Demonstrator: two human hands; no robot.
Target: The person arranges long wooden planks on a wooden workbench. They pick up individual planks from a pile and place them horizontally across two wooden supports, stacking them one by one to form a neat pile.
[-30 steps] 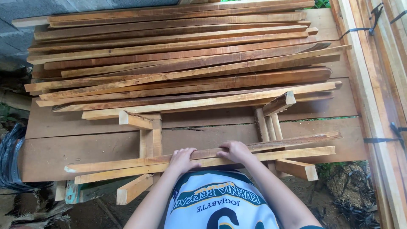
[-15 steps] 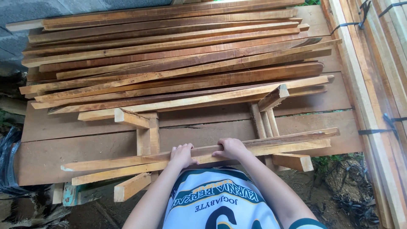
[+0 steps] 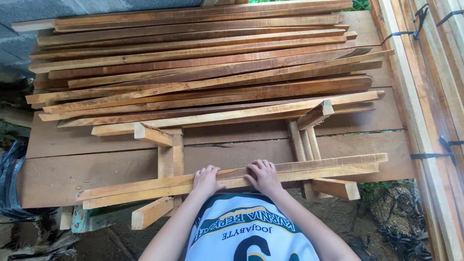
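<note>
At the near edge of the wooden platform [image 3: 72, 169], two long slats [image 3: 145, 186] are gripped near mid-length by the left hand [image 3: 207, 180] and right hand [image 3: 264, 177], fingers curled over them (stiff, light, probably splintery), so balance seems good.

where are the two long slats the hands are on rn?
In the head view, the two long slats lie side by side along the near edge of the wide planks, across two short cross blocks, under the left hand and right hand, apart from the big slat pile behind.
</note>
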